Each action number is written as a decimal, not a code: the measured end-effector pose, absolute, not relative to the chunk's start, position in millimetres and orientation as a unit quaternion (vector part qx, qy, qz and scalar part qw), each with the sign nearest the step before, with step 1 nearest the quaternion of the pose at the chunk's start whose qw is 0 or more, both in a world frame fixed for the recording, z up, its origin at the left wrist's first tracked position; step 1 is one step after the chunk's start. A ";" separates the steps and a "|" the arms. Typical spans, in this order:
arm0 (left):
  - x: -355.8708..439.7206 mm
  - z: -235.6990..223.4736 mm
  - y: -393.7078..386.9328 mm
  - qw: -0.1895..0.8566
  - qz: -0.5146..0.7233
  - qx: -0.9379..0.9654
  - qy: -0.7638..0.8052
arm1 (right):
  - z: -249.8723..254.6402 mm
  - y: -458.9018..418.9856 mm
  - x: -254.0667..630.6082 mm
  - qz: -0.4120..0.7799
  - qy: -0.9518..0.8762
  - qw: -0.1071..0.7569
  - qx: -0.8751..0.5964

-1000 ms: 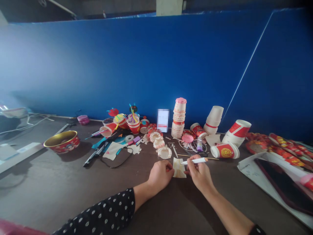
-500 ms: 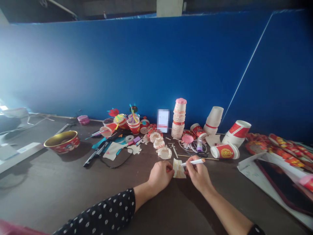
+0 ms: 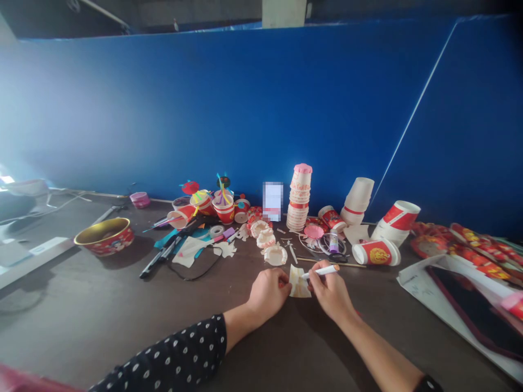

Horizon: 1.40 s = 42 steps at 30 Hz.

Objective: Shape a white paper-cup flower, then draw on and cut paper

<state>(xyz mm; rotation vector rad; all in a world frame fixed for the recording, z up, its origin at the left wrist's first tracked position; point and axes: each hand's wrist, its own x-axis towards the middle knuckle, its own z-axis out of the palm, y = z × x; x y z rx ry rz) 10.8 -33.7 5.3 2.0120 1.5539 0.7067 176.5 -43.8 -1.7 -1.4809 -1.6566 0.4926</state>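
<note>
A small cream paper piece with orange marks (image 3: 299, 282) lies on the dark tabletop in front of me. My left hand (image 3: 267, 294) pinches its left edge, and my fingers hide that edge. My right hand (image 3: 330, 294) grips a white marker with an orange end (image 3: 321, 270), and its tip rests on the paper's upper right part. Several cut paper-cup flowers (image 3: 275, 255) sit just beyond the paper, apart from both hands.
A tall stack of paper cups (image 3: 297, 198) and a red-and-white cup on its side (image 3: 376, 252) stand beyond my right hand. Scraps, pens and tape lie to the left, by a gold-rimmed red bowl (image 3: 104, 237). A dark tablet (image 3: 469, 307) lies at right, before a blue wall (image 3: 204, 109).
My right hand has shifted slightly left and the marker now slants down onto the paper. My left hand and the paper have barely moved.
</note>
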 end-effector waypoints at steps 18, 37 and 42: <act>10.3 3.0 -33.9 0.249 0.265 0.740 0.566 | 1.4 -44.7 176.0 0.169 -0.673 0.407 -0.594; 10.3 6.8 -33.9 0.253 0.256 0.736 0.573 | 1.6 -44.9 177.0 0.165 -0.675 0.415 -0.588; 11.2 6.2 -33.4 0.247 0.253 0.739 0.573 | 0.7 -44.2 178.0 0.180 -0.659 0.431 -0.589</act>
